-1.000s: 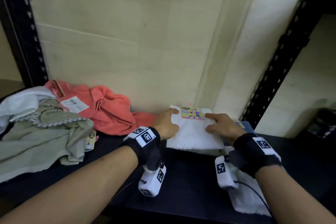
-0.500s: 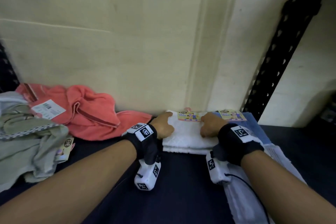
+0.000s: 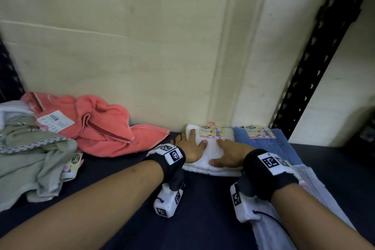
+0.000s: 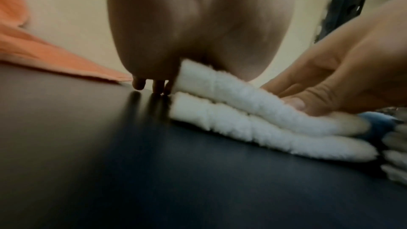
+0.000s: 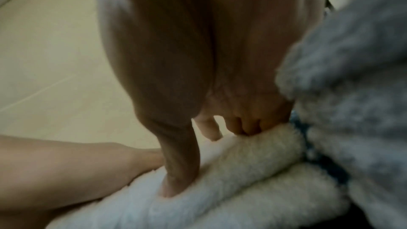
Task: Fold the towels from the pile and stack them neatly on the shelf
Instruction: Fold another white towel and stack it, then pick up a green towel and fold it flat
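white towel tag (image 3: pixel 212 132) — "ENE Face Towel"

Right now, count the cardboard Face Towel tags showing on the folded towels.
2. One tag lies on the white towel under both hands; the other tag lies on the blue towel beside it. Others may be hidden.

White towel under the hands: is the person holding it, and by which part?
Not gripped: the left hand and right hand rest flat on top of the folded white towel.
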